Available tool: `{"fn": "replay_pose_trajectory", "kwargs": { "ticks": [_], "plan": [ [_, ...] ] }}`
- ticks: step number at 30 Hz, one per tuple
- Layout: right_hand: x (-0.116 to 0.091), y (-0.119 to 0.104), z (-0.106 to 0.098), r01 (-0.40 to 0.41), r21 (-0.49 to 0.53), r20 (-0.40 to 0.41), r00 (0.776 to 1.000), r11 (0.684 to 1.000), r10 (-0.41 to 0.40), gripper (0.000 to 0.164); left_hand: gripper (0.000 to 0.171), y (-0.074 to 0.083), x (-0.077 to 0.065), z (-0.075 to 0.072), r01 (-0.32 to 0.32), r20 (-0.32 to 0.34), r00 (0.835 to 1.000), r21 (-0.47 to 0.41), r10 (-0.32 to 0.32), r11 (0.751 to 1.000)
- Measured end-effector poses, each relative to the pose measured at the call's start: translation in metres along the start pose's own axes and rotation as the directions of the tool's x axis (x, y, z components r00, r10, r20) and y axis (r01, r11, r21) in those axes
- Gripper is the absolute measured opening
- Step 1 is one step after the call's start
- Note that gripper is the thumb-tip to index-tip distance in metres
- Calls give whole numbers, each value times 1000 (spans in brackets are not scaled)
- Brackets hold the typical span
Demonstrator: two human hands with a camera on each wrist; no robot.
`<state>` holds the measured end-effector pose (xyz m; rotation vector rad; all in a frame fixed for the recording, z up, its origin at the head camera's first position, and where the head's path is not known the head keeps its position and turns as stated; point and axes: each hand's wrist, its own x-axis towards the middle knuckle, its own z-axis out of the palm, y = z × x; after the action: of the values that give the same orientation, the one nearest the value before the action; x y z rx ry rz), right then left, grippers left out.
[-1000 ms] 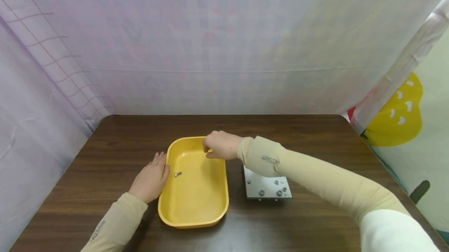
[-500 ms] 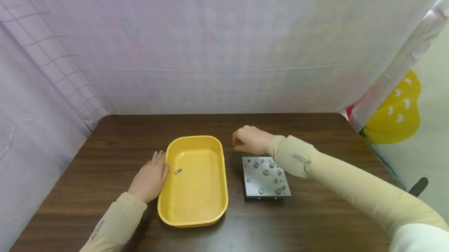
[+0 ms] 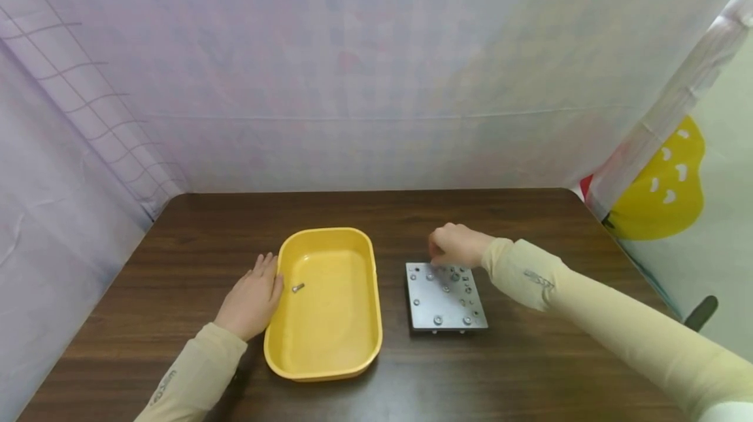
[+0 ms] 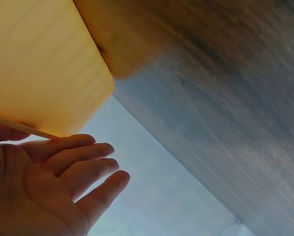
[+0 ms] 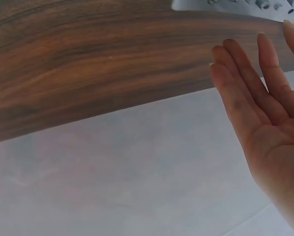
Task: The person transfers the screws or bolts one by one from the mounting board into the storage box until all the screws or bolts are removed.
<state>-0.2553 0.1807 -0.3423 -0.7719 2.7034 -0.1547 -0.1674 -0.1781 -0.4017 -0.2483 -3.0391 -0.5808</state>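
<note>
My left hand (image 3: pixel 250 298) lies along the left rim of a yellow plastic tray (image 3: pixel 329 337), fingers straight and thumb at the rim. In the left wrist view, the fingers (image 4: pixel 85 160) extend beside the tray's wall (image 4: pixel 43 64). A small metal screw (image 3: pixel 298 288) lies inside the tray near its left side. Over the far edge of a metal plate (image 3: pixel 429 308) hovers my right hand (image 3: pixel 461 244), fingertips pointing down. The right wrist view shows its fingers (image 5: pixel 240 83) loosely extended, index and thumb apart, with nothing between them. Several bolts and nuts (image 3: pixel 438 320) stand on the plate.
Everything stands on a dark brown wooden table (image 3: pixel 235 226). A pale curtain (image 3: pixel 365 69) hangs behind its far edge. To the right, another cloth bears a yellow printed shape (image 3: pixel 659 187).
The right hand has moved rightward from above the tray to the plate's far edge, uncovering the plate on its way. The left hand, tray and screw stay where they were.
</note>
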Motion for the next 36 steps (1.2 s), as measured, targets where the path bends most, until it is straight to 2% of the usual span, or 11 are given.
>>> {"fn": "replay_pose_trajectory", "kwargs": {
  "ticks": [5,23,36],
  "plan": [
    [-4,3,4,-34,19,28,999,999,33,9,51,1,-1,-1,8,13,1000,0,-8,1000],
    [-9,6,12,-9,-8,-20,1000,1000,9,9,50,-1,0,2,-14,0,1000,6,14,1000],
    [-9,5,15,-9,-12,-23,1000,1000,9,8,51,-1,0,2,7,17,1000,-6,-7,1000]
  ]
}}
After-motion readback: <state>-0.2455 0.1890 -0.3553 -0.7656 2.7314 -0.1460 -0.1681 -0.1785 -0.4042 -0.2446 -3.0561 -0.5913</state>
